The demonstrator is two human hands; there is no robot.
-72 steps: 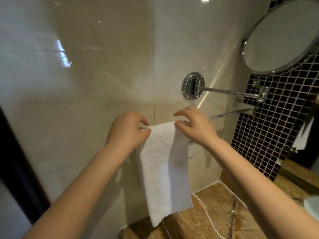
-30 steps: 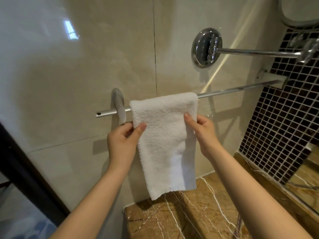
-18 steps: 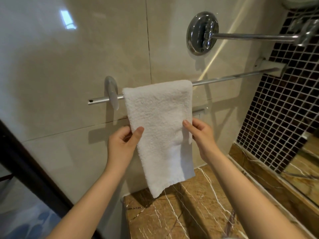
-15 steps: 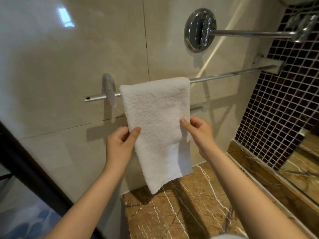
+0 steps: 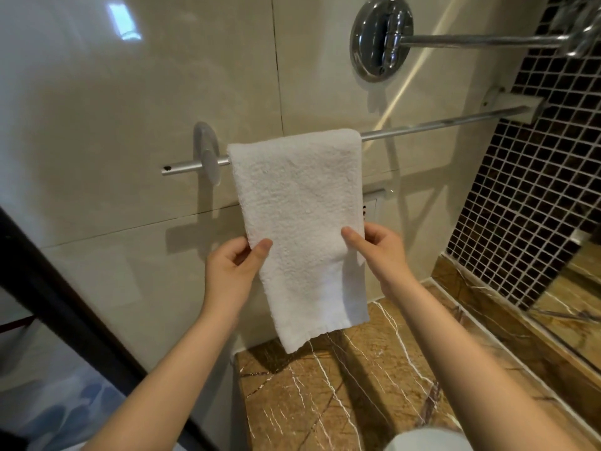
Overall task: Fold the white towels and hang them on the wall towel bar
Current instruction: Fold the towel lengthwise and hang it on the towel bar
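A folded white towel [image 5: 300,203] hangs over the chrome wall towel bar [image 5: 439,124], close to the bar's left bracket [image 5: 205,150]. Its lower end dangles just above the marble counter. My left hand [image 5: 232,266] pinches the towel's left edge about halfway down, thumb on the front. My right hand [image 5: 379,249] pinches the right edge at the same height, thumb on the front and fingers behind.
A brown marble counter [image 5: 341,392] lies below the towel. A chrome wall mount with a swing arm [image 5: 381,37] sticks out above the bar. Dark mosaic tile [image 5: 533,196] covers the right wall. A dark door frame [image 5: 58,307] runs down the left.
Both hands have slid down the towel's side edges from the bar to about mid-height. The towel stays draped on the bar.
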